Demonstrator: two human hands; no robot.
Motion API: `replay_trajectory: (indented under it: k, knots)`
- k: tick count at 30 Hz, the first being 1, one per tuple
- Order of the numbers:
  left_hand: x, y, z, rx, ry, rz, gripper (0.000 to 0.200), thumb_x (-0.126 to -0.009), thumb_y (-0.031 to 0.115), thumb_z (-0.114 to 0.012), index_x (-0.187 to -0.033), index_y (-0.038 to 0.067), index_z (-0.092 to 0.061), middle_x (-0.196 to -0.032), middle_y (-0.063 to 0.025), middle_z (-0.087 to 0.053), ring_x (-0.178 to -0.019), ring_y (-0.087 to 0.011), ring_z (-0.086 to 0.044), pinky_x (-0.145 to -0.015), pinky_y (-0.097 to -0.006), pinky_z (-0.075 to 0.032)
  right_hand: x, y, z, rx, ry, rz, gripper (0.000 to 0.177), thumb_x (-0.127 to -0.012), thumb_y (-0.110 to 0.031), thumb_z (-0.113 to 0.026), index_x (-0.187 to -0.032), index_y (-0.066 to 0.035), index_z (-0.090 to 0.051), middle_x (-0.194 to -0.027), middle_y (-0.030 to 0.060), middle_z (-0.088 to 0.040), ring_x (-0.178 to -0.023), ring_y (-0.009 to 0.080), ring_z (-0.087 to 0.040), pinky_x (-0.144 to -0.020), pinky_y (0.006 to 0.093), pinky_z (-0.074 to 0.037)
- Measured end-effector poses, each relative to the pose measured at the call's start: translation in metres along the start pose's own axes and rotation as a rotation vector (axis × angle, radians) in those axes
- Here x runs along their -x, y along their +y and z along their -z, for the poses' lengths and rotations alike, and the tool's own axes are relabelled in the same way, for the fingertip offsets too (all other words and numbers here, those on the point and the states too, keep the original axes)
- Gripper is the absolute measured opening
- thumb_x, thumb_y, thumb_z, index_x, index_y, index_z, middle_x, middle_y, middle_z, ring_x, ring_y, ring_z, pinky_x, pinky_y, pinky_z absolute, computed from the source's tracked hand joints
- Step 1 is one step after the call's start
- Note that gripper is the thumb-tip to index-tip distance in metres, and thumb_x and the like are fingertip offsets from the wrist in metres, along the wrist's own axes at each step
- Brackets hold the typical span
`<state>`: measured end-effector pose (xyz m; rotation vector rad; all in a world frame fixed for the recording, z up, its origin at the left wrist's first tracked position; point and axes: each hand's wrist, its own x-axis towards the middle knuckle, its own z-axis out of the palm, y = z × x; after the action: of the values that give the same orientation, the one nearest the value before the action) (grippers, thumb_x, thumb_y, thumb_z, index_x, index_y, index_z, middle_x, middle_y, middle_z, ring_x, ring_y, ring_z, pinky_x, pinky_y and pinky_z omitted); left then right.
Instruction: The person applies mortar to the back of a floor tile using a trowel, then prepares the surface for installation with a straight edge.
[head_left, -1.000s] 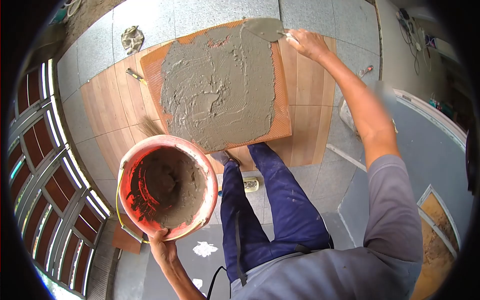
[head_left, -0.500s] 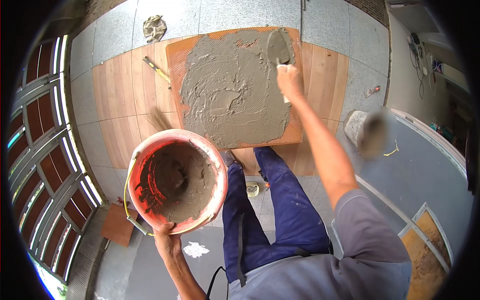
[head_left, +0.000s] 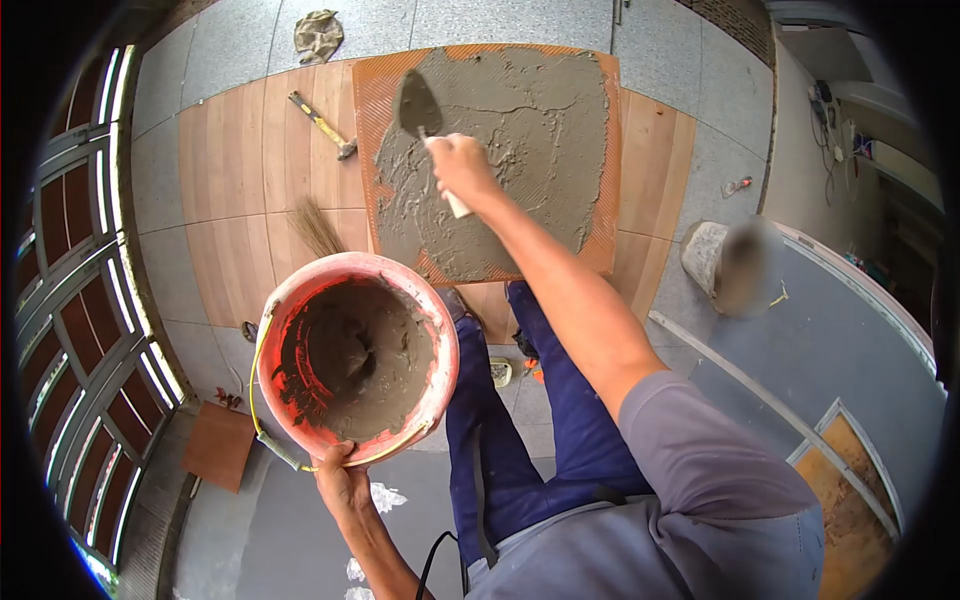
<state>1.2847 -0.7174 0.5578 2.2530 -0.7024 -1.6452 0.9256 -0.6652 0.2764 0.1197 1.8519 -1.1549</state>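
Note:
My right hand (head_left: 463, 172) is closed round the pale handle of a trowel (head_left: 419, 104). The trowel's pointed blade lies over the upper left part of a square orange tile (head_left: 612, 140), whose ribbed face is spread with wet grey mortar (head_left: 530, 150). Bare ribbed tile shows along its edges. With my left hand (head_left: 342, 487) I grip the near rim of a red bucket (head_left: 447, 345), thumb over the lip. More grey mortar (head_left: 400, 330) sits inside it, and its wire handle hangs down on the left side.
Left of the tile lie a hammer (head_left: 322, 124) and a straw brush (head_left: 318, 228). A crumpled cloth (head_left: 318, 36) rests on the floor beyond. At right stands a mortar-stained bucket (head_left: 712, 262), near a long straight bar (head_left: 740, 382). A brown tile (head_left: 218, 446) lies lower left.
My right hand has swept the trowel leftward across the tile, from its upper right to its upper left. The mortar on the right looks smoother. My left hand keeps the bucket nearly in place.

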Motion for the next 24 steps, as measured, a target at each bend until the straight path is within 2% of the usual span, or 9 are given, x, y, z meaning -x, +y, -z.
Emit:
replay_trajectory:
  k: [1,3,8,13,18,19,21,23,24]
  knots:
    - [-0.003,-0.002,0.003,0.002,-0.003,0.006,0.065,-0.074,-0.013,-0.05,-0.138,0.0,-0.042,-0.109,-0.0107,-0.056,-0.088,-0.022,-0.06,-0.081,-0.0418,-0.056,0.019,-0.003,0.021,-0.166,-0.023,-0.075,0.029,-0.097,-0.024,-0.049,-0.096,0.003,-0.061,-0.072,0.0129,-0.063,-0.054,0.0182,-0.064,-0.045,0.0326,-0.054]
    - [-0.009,-0.005,0.008,0.009,-0.006,0.009,0.064,-0.074,-0.012,-0.05,-0.137,-0.001,-0.043,-0.108,-0.0107,-0.056,-0.087,-0.0219,-0.06,-0.081,-0.0417,-0.056,0.046,0.0,0.06,-0.266,0.082,-0.098,0.029,-0.098,-0.026,-0.055,-0.103,0.001,-0.059,-0.068,0.0044,-0.057,-0.05,0.0104,-0.055,-0.041,0.0271,-0.048]
    - [-0.013,-0.005,0.011,-0.016,0.003,0.022,0.061,-0.074,-0.012,-0.051,-0.134,-0.001,-0.044,-0.105,-0.011,-0.056,-0.083,-0.0215,-0.06,-0.076,-0.0408,-0.058,0.067,0.039,0.118,-0.431,0.381,-0.185,0.034,-0.098,-0.03,-0.053,-0.105,0.003,-0.054,-0.07,0.0087,-0.057,-0.049,0.0158,-0.056,-0.04,0.031,-0.048]
    - [-0.01,-0.002,0.001,-0.01,0.022,0.004,0.062,-0.074,-0.012,-0.051,-0.134,-0.001,-0.044,-0.103,-0.0107,-0.055,-0.081,-0.0215,-0.06,-0.075,-0.0408,-0.059,0.022,0.033,0.065,-0.558,0.436,-0.169,0.032,-0.097,-0.029,-0.052,-0.098,0.003,-0.052,-0.069,0.0112,-0.055,-0.048,0.0202,-0.056,-0.04,0.0349,-0.047]
    - [-0.008,-0.002,-0.001,0.016,0.024,0.014,0.063,-0.074,-0.012,-0.05,-0.135,-0.001,-0.043,-0.105,-0.0113,-0.055,-0.083,-0.0217,-0.06,-0.076,-0.0419,-0.059,-0.044,-0.003,-0.002,-0.407,0.396,-0.069,0.035,-0.096,-0.024,-0.043,-0.086,0.008,-0.055,-0.066,0.0168,-0.058,-0.045,0.0245,-0.059,-0.036,0.038,-0.049]
    - [-0.008,-0.003,-0.002,0.038,0.048,0.009,0.063,-0.074,-0.012,-0.05,-0.136,-0.001,-0.043,-0.106,-0.0115,-0.055,-0.083,-0.0218,-0.06,-0.076,-0.042,-0.059,-0.055,-0.009,-0.013,-0.324,0.36,-0.066,0.039,-0.095,-0.025,-0.041,-0.086,0.008,-0.059,-0.07,0.0206,-0.063,-0.054,0.0298,-0.065,-0.046,0.0421,-0.053]
    - [-0.009,-0.006,-0.003,0.08,0.093,0.006,0.063,-0.074,-0.012,-0.05,-0.136,-0.001,-0.043,-0.108,-0.0121,-0.055,-0.083,-0.0219,-0.061,-0.076,-0.0423,-0.059,-0.101,0.009,-0.041,-0.019,0.43,0.024,0.042,-0.095,-0.028,-0.041,-0.087,0.008,-0.061,-0.076,0.0257,-0.066,-0.068,0.0367,-0.069,-0.063,0.0473,-0.056]
    - [-0.013,-0.01,0.003,0.083,0.08,0.025,0.063,-0.074,-0.012,-0.051,-0.136,-0.001,-0.043,-0.11,-0.0121,-0.056,-0.084,-0.0221,-0.061,-0.077,-0.0426,-0.059,-0.096,-0.015,-0.059,0.016,0.352,-0.042,0.041,-0.094,-0.028,-0.041,-0.089,0.006,-0.063,-0.084,0.0293,-0.068,-0.082,0.0415,-0.069,-0.077,0.0496,-0.054]
    - [-0.014,-0.011,0.007,0.085,0.074,0.032,0.063,-0.075,-0.012,-0.051,-0.136,0.0,-0.042,-0.11,-0.0121,-0.056,-0.085,-0.0222,-0.061,-0.078,-0.0427,-0.059,-0.098,-0.017,-0.069,0.266,0.448,0.107,0.038,-0.095,-0.027,-0.041,-0.09,0.004,-0.062,-0.088,0.0299,-0.068,-0.084,0.0428,-0.069,-0.076,0.051,-0.054]
